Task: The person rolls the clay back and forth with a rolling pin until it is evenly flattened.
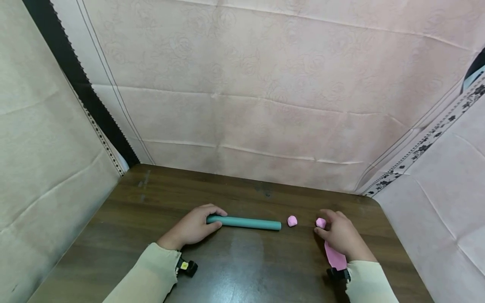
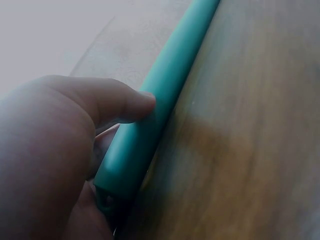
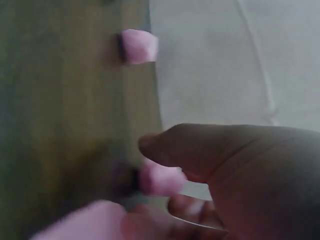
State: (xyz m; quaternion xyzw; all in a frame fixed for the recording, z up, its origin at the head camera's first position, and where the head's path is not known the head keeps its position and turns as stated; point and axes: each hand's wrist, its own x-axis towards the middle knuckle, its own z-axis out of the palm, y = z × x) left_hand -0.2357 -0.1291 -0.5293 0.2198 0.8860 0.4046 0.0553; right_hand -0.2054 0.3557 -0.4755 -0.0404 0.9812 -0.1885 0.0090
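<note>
My left hand (image 1: 195, 225) grips the near end of a long teal tube (image 1: 246, 223), thumb on one side and fingers on the other. In the left wrist view the same tube (image 2: 150, 120) runs up and away, with a small loop showing at its end. At the right, my right hand (image 1: 342, 235) has its thumb and fingers around a small pink lump (image 3: 161, 178). A flat pink piece (image 1: 335, 256) lies under that hand, partly hidden by it. Another pink lump (image 1: 292, 221) sits between the tube's far end and the right hand.
All of it is on a dark brown wooden table (image 1: 212, 269). Pale patterned cloth (image 1: 265, 84) hangs behind the table and along both sides. A black strip (image 1: 91, 92) runs down the left corner. Black wrist cameras (image 1: 187, 267) are strapped to both wrists.
</note>
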